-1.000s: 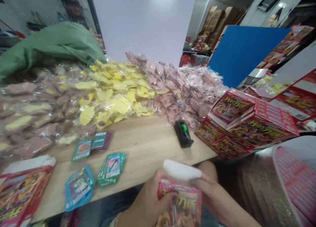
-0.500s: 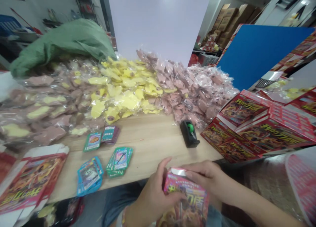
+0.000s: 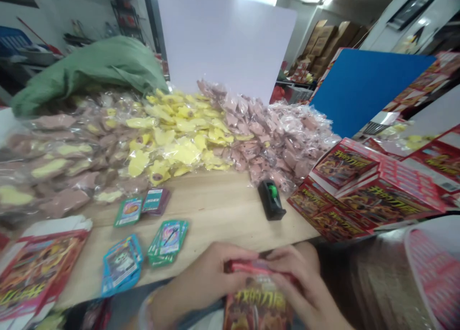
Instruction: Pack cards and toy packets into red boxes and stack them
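Note:
Close to my body, a red printed cardboard box (image 3: pixel 257 303) stands between both hands, with yellow lettering across its front. My left hand (image 3: pixel 224 267) grips the box's upper left edge, its fingers curled over the top. At the upper right edge, my right hand (image 3: pixel 296 277) is closed on the same box, fingers bent over the top. The box's top is partly hidden by my fingers and slightly blurred. Left of my hands on the table lie a stack of green cards (image 3: pixel 168 241) and a stack of blue cards (image 3: pixel 122 263).
A black tape dispenser (image 3: pixel 271 200) with green tape sits beyond my hands. Stacked red boxes (image 3: pixel 381 196) rise at the right. Wrapped yellow (image 3: pixel 179 143) and pink pieces (image 3: pixel 266 133) heap across the back. Flattened red cartons (image 3: pixel 39 267) lie at the left, a lined bin (image 3: pixel 413 267) at the right.
My left hand has shifted to the box's top edge, and both hands' fingers now curl over it. The box sits lower in view. The camera has tilted slightly upward.

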